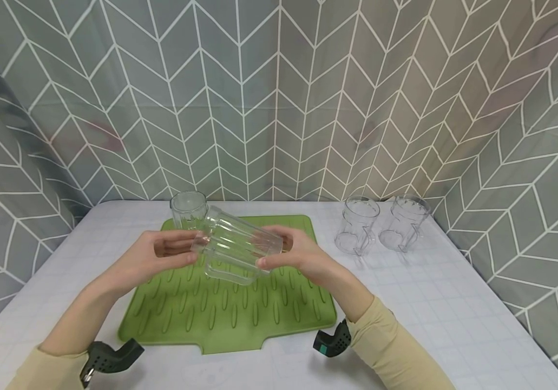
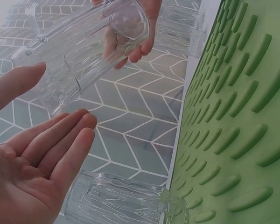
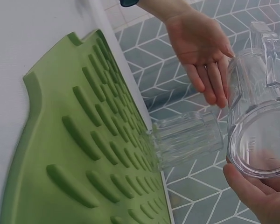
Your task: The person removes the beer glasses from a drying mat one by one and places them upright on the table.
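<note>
A clear glass mug is held tilted in the air over a green drying mat. Its base points right, and its handle hangs on the near, lower side in the head view. My right hand grips the mug round its base end; part of that hand shows through the glass. At the rim end is my left hand, fingers nearly straight, thumb apart from them. The left wrist view shows those fingertips beside the mug's mouth; whether they touch it I cannot tell.
Another clear glass stands at the mat's back left corner. To the right of the mat, two clear glass mugs stand upright on the white tabletop. A patterned curtain closes off the back and sides.
</note>
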Demonstrator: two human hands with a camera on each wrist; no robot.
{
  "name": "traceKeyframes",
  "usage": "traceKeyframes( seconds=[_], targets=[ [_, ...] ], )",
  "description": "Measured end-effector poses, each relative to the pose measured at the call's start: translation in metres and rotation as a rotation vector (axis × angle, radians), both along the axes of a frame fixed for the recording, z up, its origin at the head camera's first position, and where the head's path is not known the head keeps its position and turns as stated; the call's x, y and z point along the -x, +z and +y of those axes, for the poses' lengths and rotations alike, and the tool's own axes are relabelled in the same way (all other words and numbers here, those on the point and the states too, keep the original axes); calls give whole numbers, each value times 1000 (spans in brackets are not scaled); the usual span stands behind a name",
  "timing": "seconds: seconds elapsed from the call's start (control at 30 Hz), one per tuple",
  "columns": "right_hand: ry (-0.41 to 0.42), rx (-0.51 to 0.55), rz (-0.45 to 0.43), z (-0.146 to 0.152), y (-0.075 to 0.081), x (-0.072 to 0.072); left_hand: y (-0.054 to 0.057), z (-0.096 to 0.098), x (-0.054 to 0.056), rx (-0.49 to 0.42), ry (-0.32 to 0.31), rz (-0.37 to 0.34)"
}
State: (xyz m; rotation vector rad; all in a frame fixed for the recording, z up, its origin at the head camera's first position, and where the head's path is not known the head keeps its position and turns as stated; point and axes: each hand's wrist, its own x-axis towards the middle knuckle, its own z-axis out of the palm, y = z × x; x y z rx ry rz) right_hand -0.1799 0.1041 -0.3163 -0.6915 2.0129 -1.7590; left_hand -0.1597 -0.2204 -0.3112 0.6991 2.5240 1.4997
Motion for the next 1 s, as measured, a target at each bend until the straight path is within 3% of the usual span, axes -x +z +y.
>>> traceKeyframes(
  seconds=[0.6,1.0],
  targets=[
    [50,-33,-55,-8,-11,0,-3,-1,2,-20,25,-1],
    [52,-59,-90,-16,-18,-3,-6,1,4,-42,6,7]
  ],
)
